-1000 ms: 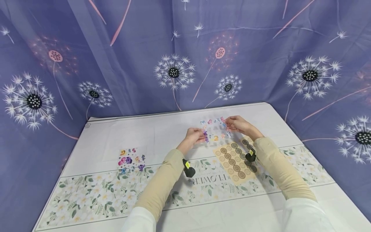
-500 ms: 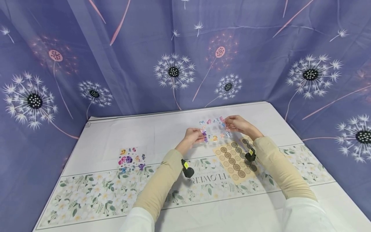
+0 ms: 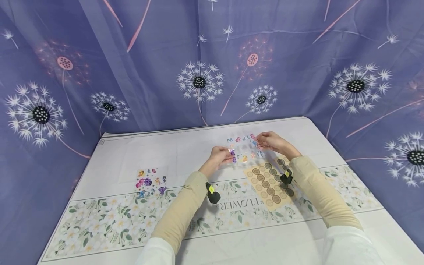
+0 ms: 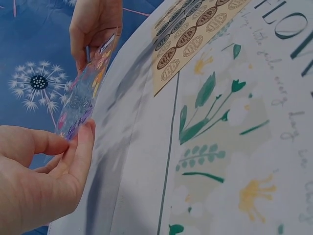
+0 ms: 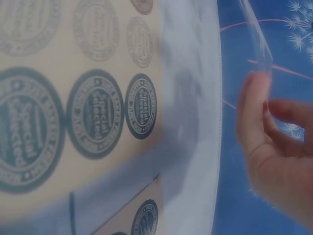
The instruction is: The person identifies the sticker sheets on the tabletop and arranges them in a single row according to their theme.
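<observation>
A clear sticker sheet [image 3: 244, 158] with small colourful pony-like figures is raised between both hands. My left hand [image 3: 220, 156] pinches its left edge between thumb and fingers, near some purple figures. At the opposite edge, my right hand [image 3: 271, 141] pinches the sheet by the pink and blue figures. In the left wrist view the sheet [image 4: 80, 98] stands tilted and is seen nearly edge-on, with its shadow on the table beside it. Only a clear corner of the sheet [image 5: 259, 44] shows in the right wrist view, above the right hand's fingers.
A second clear sheet [image 3: 147, 182] of colourful figures lies on the left of the white table [image 3: 195, 147]. Tan paper with round brown and dark stickers [image 3: 265, 184] lies under the right forearm. A purple dandelion-print curtain [image 3: 149, 73] hangs behind and along both sides.
The raised sheet and my left hand have drifted slightly left. My right hand stays nearly in place, and both grips are unchanged.
</observation>
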`<act>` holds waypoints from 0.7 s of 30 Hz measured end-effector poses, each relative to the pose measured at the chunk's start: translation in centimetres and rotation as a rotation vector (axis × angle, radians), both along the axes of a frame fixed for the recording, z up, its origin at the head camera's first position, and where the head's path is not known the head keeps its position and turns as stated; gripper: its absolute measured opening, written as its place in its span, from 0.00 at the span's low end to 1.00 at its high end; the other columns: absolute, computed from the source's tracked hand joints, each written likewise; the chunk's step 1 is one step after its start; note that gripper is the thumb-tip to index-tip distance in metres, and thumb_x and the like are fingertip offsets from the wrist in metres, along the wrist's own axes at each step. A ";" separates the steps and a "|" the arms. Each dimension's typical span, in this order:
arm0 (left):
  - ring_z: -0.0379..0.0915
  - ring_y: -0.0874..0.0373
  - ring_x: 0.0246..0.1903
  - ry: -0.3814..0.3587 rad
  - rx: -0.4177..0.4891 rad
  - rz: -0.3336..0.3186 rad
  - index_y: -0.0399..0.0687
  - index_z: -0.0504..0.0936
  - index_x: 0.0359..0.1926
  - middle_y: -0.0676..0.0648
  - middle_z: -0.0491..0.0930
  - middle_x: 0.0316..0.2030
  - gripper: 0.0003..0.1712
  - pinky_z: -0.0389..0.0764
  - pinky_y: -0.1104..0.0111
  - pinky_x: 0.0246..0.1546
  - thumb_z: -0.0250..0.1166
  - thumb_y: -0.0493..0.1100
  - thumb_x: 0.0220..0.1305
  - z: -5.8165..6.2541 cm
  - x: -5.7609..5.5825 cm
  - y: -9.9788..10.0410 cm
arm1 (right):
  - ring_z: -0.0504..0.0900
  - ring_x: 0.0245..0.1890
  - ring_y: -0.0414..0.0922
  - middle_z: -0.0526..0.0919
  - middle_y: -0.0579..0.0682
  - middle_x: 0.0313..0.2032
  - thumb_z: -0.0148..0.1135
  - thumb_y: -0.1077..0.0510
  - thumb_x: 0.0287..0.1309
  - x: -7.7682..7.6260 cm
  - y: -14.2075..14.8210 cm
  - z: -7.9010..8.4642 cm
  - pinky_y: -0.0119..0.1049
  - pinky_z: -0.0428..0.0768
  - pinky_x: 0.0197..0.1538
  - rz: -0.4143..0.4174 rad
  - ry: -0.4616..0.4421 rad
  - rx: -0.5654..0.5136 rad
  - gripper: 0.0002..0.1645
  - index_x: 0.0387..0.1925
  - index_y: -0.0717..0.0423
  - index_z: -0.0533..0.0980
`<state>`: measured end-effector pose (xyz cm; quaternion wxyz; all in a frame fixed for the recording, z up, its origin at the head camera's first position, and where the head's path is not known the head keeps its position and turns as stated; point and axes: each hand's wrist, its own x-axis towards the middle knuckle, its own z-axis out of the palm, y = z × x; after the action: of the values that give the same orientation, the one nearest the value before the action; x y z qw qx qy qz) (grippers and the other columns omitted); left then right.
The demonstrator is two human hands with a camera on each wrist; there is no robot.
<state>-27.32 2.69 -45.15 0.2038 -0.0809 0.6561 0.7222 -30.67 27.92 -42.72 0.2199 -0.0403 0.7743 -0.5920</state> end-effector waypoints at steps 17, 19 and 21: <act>0.83 0.49 0.43 -0.008 -0.008 -0.018 0.29 0.69 0.61 0.31 0.79 0.52 0.25 0.86 0.69 0.47 0.54 0.26 0.61 0.0 0.0 -0.5 | 0.80 0.40 0.39 0.74 0.53 0.47 0.44 0.59 0.73 0.0 -0.1 0.3 0.29 0.84 0.49 0.062 -0.001 0.048 0.24 0.60 0.75 0.62; 0.83 0.52 0.40 -0.008 -0.002 -0.014 0.29 0.70 0.61 0.31 0.79 0.51 0.25 0.86 0.68 0.47 0.54 0.26 0.61 0.0 0.0 -0.6 | 0.80 0.39 0.38 0.75 0.53 0.47 0.44 0.59 0.73 0.1 -0.1 0.4 0.29 0.84 0.48 0.061 -0.002 0.048 0.24 0.60 0.75 0.62; 0.83 0.54 0.36 -0.010 0.008 -0.008 0.29 0.70 0.60 0.31 0.79 0.51 0.24 0.86 0.67 0.47 0.54 0.25 0.60 0.0 0.0 -0.6 | 0.80 0.39 0.38 0.75 0.52 0.46 0.44 0.58 0.73 0.2 -0.2 0.5 0.28 0.84 0.48 0.061 -0.004 0.043 0.24 0.60 0.75 0.62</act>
<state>-27.28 2.07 -45.16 0.2102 -0.0812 0.6523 0.7237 -30.50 27.74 -42.24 0.2400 -0.0580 0.7848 -0.5685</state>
